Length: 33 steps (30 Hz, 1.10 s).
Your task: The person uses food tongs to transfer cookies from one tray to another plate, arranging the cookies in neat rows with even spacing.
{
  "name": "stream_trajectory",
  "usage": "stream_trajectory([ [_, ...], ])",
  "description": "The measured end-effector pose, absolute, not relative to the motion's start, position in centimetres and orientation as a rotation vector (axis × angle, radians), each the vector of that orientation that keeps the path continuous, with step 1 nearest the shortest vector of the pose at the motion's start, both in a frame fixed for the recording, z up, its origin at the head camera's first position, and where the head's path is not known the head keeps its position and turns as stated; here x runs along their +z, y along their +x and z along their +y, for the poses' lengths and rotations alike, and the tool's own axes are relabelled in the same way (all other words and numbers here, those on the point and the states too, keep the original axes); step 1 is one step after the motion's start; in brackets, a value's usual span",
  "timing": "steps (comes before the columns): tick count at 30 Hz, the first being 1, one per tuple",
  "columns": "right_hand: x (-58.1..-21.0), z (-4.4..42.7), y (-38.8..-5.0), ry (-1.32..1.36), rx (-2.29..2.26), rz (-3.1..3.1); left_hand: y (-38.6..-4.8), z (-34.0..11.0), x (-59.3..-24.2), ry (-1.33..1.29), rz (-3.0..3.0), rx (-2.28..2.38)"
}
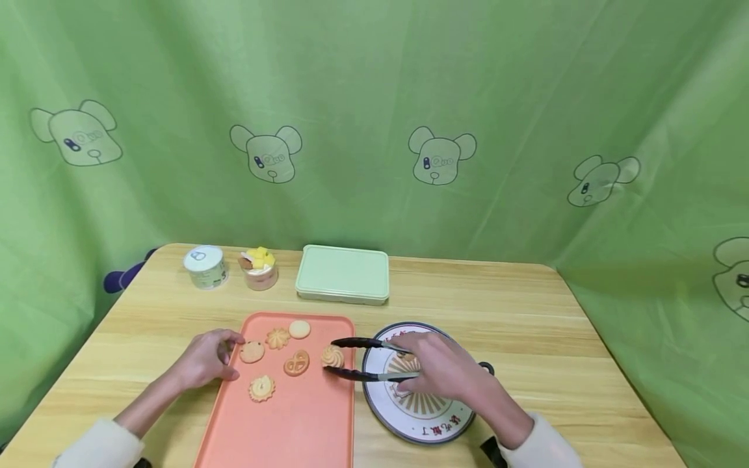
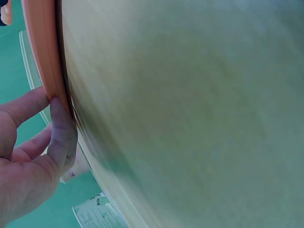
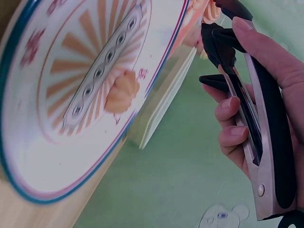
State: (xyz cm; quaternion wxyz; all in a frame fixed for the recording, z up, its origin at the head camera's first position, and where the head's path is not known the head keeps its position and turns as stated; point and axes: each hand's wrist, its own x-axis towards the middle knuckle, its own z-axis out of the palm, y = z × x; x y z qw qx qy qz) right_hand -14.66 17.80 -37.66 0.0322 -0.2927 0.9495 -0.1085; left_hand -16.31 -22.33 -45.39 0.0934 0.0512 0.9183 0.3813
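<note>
pull-tab can (image 1: 206, 268) | dessert cup (image 1: 261, 278) | green box (image 1: 342, 273) | purple object (image 1: 114, 281), shape unclear

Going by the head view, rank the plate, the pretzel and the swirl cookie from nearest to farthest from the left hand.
From the left hand:
1. Pretzel: to its right, on the tray.
2. Swirl cookie: farther right, between the tips of the tongs.
3. Plate: right of the tray.
</note>
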Motion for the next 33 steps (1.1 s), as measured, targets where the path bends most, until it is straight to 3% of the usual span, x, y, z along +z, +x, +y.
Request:
stream_trajectory([
  [33, -38.2, 30.4, -12.9, -0.500, -0.438, 3.092, -16.3, -22.3, -45.4, 0.149, 2.730, 1.118],
])
